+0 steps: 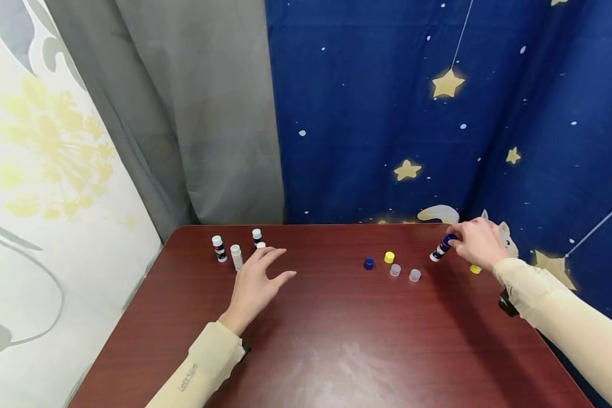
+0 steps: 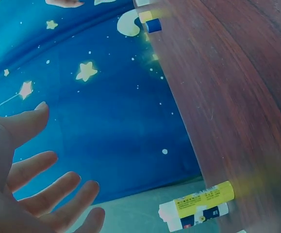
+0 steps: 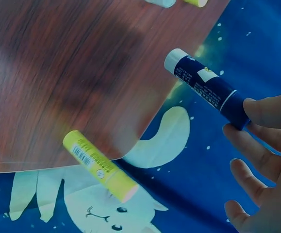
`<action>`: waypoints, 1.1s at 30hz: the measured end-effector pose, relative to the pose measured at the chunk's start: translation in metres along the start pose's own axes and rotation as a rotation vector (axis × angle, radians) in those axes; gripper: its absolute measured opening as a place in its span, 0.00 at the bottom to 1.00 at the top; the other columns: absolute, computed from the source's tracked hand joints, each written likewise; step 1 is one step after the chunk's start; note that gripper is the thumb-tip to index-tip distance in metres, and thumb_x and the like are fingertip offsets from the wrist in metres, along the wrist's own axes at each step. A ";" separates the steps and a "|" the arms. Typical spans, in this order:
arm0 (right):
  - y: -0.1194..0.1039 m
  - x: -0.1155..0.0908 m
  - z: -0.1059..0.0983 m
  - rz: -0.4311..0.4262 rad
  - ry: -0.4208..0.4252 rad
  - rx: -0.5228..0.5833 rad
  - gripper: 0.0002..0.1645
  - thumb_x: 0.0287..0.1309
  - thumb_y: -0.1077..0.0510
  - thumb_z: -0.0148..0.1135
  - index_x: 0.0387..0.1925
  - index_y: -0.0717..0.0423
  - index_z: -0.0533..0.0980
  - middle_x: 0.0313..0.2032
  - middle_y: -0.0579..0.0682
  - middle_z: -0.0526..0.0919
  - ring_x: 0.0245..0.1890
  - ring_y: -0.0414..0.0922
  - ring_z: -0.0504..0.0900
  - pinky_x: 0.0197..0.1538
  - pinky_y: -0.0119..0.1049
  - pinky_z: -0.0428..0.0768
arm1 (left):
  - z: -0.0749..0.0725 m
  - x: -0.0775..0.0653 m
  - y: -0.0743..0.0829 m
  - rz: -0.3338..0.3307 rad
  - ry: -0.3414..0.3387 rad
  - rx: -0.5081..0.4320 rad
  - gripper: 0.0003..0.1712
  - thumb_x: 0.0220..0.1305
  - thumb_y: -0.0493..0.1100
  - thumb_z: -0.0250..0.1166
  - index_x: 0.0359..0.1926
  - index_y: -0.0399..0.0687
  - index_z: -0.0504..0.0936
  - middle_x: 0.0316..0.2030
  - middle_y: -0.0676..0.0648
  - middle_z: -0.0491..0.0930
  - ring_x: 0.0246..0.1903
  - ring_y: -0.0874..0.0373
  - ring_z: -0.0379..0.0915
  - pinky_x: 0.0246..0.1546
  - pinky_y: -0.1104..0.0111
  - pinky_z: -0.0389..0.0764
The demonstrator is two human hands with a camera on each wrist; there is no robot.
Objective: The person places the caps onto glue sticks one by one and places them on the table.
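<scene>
Pinching hand: the right hand (image 1: 478, 242), well right of the blue cap (image 1: 369, 264), is clamping its thumb and fingertips on one end of a navy stick (image 1: 442, 247).
Navy stick: it is tilting to the right of the blue cap, its white end pointing down and toward that cap.
Spread hand: the left hand (image 1: 255, 286), well left of the blue cap, is holding thumb and fingers apart.
White stick: the white stick (image 1: 237, 258) is standing left of the blue cap, near the left hand.
Dark sticks: a dark stick (image 1: 219, 248) and a second dark stick (image 1: 257, 237) are also standing left of the blue cap.
Other caps: a yellow cap (image 1: 389, 257) and two clear caps (image 1: 395, 270) (image 1: 415, 275) are sitting right of the blue cap.
Yellow stick: the yellow stick (image 3: 100, 165) is standing farther right of the blue cap.
</scene>
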State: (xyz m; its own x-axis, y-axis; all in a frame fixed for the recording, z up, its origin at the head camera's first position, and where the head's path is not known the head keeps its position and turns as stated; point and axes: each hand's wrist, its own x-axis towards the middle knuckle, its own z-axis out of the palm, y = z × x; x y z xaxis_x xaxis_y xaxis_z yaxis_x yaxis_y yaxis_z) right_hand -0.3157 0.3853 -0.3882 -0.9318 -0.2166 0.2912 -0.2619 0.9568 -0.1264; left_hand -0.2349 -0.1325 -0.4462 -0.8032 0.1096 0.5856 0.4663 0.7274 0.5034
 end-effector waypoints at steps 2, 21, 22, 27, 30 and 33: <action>0.003 0.004 0.003 0.001 -0.013 0.001 0.15 0.57 0.60 0.68 0.46 0.57 0.85 0.28 0.49 0.85 0.48 0.61 0.70 0.59 0.69 0.57 | -0.003 -0.001 -0.002 -0.008 0.011 0.002 0.32 0.54 0.55 0.79 0.60 0.59 0.83 0.54 0.52 0.78 0.50 0.57 0.77 0.45 0.58 0.81; 0.046 -0.002 0.015 0.057 -0.062 -0.030 0.15 0.55 0.62 0.67 0.45 0.59 0.84 0.42 0.65 0.84 0.56 0.71 0.64 0.52 0.72 0.56 | -0.006 -0.005 -0.008 -0.007 0.020 -0.009 0.31 0.53 0.54 0.79 0.59 0.57 0.83 0.53 0.52 0.78 0.49 0.58 0.77 0.43 0.59 0.81; 0.047 -0.003 0.016 0.059 -0.068 -0.030 0.14 0.55 0.62 0.67 0.45 0.59 0.84 0.43 0.66 0.84 0.56 0.71 0.64 0.52 0.72 0.56 | -0.006 -0.005 -0.009 -0.009 0.019 -0.007 0.31 0.53 0.54 0.79 0.59 0.57 0.83 0.53 0.52 0.78 0.49 0.58 0.77 0.43 0.59 0.81; 0.052 -0.007 0.017 0.064 -0.079 -0.045 0.16 0.53 0.64 0.66 0.46 0.60 0.84 0.43 0.66 0.84 0.54 0.69 0.66 0.47 0.68 0.59 | -0.005 -0.006 -0.009 -0.021 0.011 0.000 0.31 0.54 0.55 0.79 0.59 0.57 0.83 0.55 0.51 0.78 0.50 0.57 0.77 0.45 0.57 0.81; 0.054 -0.008 0.017 0.061 -0.073 -0.059 0.17 0.52 0.64 0.66 0.46 0.60 0.85 0.43 0.65 0.84 0.52 0.68 0.67 0.45 0.67 0.60 | -0.005 -0.006 -0.010 -0.027 0.009 -0.003 0.31 0.54 0.55 0.78 0.59 0.57 0.83 0.56 0.51 0.78 0.50 0.56 0.77 0.46 0.56 0.81; 0.057 -0.009 0.019 0.060 -0.073 -0.068 0.16 0.52 0.64 0.66 0.45 0.60 0.85 0.41 0.64 0.85 0.52 0.68 0.68 0.44 0.67 0.60 | -0.005 -0.007 -0.010 -0.033 0.007 -0.003 0.31 0.54 0.55 0.78 0.59 0.56 0.83 0.57 0.50 0.78 0.52 0.55 0.77 0.47 0.55 0.81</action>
State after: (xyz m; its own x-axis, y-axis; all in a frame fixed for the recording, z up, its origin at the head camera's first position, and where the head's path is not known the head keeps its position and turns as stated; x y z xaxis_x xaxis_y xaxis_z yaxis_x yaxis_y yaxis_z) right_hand -0.3270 0.4382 -0.4158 -0.9618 -0.1695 0.2149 -0.1895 0.9789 -0.0762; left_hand -0.2323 -0.1435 -0.4521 -0.8153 0.0809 0.5733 0.4410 0.7283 0.5244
